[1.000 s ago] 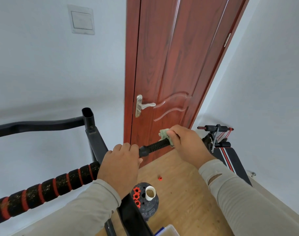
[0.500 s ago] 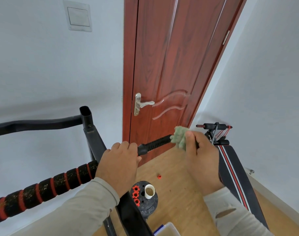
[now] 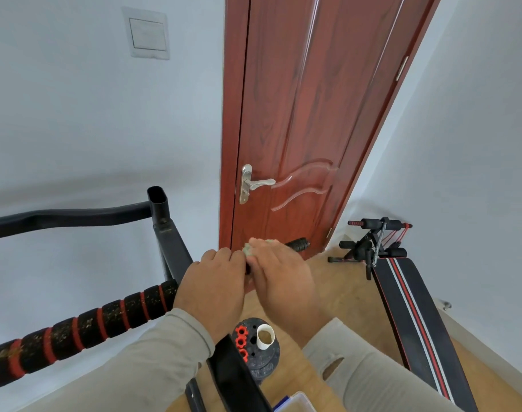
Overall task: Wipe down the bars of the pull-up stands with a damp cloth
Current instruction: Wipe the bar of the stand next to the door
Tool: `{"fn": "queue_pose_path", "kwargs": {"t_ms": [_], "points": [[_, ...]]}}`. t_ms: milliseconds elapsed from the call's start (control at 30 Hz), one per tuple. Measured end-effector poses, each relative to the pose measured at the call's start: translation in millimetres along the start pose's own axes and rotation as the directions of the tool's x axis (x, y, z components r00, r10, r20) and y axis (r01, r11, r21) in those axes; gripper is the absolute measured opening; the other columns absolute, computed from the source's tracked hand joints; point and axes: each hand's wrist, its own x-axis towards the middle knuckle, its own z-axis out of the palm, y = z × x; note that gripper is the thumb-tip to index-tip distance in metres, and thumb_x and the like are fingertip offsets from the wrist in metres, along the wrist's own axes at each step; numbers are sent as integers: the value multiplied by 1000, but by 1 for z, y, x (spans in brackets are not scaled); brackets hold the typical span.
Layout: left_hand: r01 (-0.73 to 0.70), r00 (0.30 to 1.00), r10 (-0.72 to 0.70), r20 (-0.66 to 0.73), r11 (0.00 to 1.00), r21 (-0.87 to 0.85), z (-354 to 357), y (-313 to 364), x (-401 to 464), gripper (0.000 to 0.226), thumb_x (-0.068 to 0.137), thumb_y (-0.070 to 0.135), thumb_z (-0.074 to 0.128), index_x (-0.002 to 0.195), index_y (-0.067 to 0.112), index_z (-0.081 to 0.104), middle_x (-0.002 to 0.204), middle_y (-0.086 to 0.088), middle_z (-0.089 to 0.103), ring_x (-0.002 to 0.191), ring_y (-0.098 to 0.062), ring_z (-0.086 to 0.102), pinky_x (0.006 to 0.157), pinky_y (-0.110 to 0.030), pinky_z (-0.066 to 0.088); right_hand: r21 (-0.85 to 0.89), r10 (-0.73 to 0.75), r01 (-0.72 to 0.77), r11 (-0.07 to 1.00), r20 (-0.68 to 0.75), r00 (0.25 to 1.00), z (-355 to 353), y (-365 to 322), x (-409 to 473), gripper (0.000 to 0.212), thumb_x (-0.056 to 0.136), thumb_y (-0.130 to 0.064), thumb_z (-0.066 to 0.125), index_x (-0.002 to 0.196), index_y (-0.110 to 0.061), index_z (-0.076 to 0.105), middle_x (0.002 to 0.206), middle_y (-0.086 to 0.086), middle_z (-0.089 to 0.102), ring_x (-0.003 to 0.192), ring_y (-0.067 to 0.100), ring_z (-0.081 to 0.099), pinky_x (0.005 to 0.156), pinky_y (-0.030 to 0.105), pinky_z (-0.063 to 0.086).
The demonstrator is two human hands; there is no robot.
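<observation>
The pull-up stand's black bar with red rings (image 3: 84,325) runs from lower left up to its ribbed black end grip (image 3: 298,243) near the door. My left hand (image 3: 213,288) is wrapped around the bar beside the black upright post (image 3: 161,221). My right hand (image 3: 280,281) sits right against the left hand, pressing a pale green cloth (image 3: 249,248) onto the grip. Only the cloth's top edge shows above my fingers. The grip's tip sticks out past my right hand.
A red-brown door (image 3: 310,114) with a metal handle (image 3: 255,184) stands straight ahead. A black sit-up bench with red stripes (image 3: 408,301) lies at right. Weight plates with red nuts and a white cup (image 3: 258,343) sit on the wooden floor below my hands.
My right hand has slid the cloth along the grip from its far end back toward my left hand, uncovering the grip's tip. The left hand kept its hold.
</observation>
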Motion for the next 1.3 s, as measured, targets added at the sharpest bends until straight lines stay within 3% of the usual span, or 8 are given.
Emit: {"fn": "queue_pose_path", "kwargs": {"t_ms": [133, 267, 367, 467, 867, 1033, 1133, 1300], "points": [[-9, 1000, 9, 10, 1000, 4, -4, 0, -1, 26, 102, 44, 42, 113, 23, 53, 102, 4, 59, 91, -18, 55, 77, -33, 52, -28, -68, 71, 997, 81, 994, -3, 35, -6, 21, 96, -13, 61, 113, -19, 71, 115, -1, 74, 110, 18, 68, 99, 38, 53], [-15, 1000, 16, -4, 1000, 22, -6, 1, 0, 33, 105, 46, 30, 123, 25, 48, 112, 5, 56, 98, -16, 52, 85, -30, 50, -230, 108, -80, 970, 114, 988, -22, 78, 2, 20, 100, -20, 53, 92, -12, 69, 87, 3, 70, 77, 26, 64, 66, 39, 57], [-8, 1000, 7, 10, 1000, 29, -8, 2, 0, 34, 105, 46, 31, 125, 25, 47, 114, 5, 56, 99, -16, 52, 86, -30, 49, -234, 166, -102, 967, 275, 947, -27, 67, 15, 39, 105, -37, 33, 106, -21, 68, 95, -2, 67, 85, 22, 63, 74, 37, 53], [0, 1000, 0, 21, 1000, 15, -7, 2, -1, 31, 105, 44, 34, 124, 24, 48, 116, 4, 57, 102, -18, 52, 87, -31, 48, -170, 48, 28, 985, 428, 903, -16, 20, 24, 17, 99, -17, 53, 104, -19, 70, 97, 2, 66, 87, 25, 64, 79, 43, 56], [-8, 997, 7, 70, 1000, 21, -11, 1, 1, 36, 105, 45, 31, 127, 22, 48, 117, 2, 57, 103, -17, 52, 90, -33, 49, -189, 183, -143, 971, 211, 960, -29, 58, 10, 29, 106, -29, 41, 98, -18, 67, 92, -1, 68, 84, 24, 65, 75, 42, 55], [5, 996, -5, 86, 1000, -2, -12, 0, 1, 25, 104, 40, 41, 120, 23, 50, 114, 3, 58, 102, -17, 53, 89, -31, 49, 72, 31, -39, 997, 109, 994, -14, -4, 6, 16, 97, -9, 57, 91, -11, 72, 91, 5, 73, 91, 25, 69, 89, 39, 54], [13, 993, -14, 115, 1000, 6, -15, 0, 0, 28, 104, 41, 39, 119, 20, 50, 114, 1, 58, 102, -19, 53, 88, -34, 49, -172, -84, 127, 977, 234, 969, -10, 28, 4, 23, 97, -20, 54, 108, -26, 73, 114, -8, 73, 109, 14, 66, 107, 38, 48], [9, 990, -12, 143, 1000, 21, -21, 3, -1, 31, 104, 41, 40, 118, 15, 51, 113, -5, 58, 101, -24, 53, 86, -39, 51, -247, 171, -118, 962, 202, 964, -36, 66, 6, 14, 92, -12, 72, 81, -16, 65, 81, 0, 70, 76, 26, 65, 67, 36, 51]]}}
